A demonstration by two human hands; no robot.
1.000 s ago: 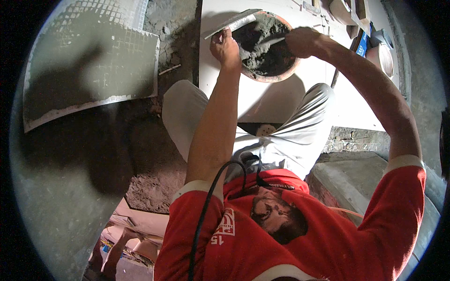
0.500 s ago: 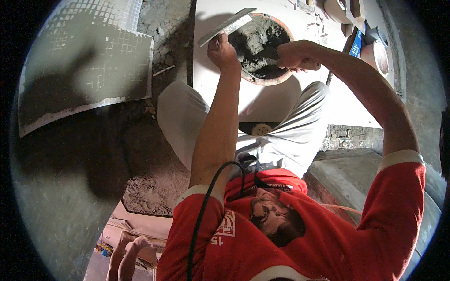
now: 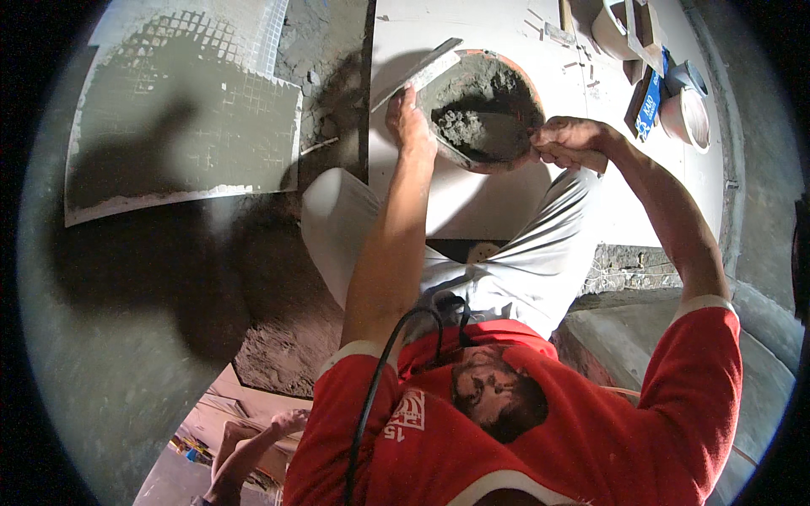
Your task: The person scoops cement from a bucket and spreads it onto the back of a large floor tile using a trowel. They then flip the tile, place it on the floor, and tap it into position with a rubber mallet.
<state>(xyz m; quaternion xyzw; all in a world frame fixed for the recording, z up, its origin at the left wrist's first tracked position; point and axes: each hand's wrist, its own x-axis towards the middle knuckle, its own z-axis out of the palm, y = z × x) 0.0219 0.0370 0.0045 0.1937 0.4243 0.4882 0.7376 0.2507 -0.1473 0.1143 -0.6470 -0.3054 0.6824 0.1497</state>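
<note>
The round pan of grey mortar (image 3: 485, 110) sits at the upper centre of the frame on a large white tile (image 3: 472, 211). In my judgement the likeliest trouble is a spill: the pan looks tipped toward the person, so a hard scrape could slop wet mortar over the rim onto the white tile or onto the pale trousers (image 3: 506, 270) just below it.

The left hand (image 3: 409, 122) is closed around the handle of a flat steel trowel (image 3: 419, 73), whose blade angles up-left over the pan's left rim. The right hand (image 3: 569, 139) is curled tight at the pan's right edge; I cannot tell whether it grips the rim or a tool handle. A mortar-covered mesh sheet (image 3: 186, 126) lies at upper left.
</note>
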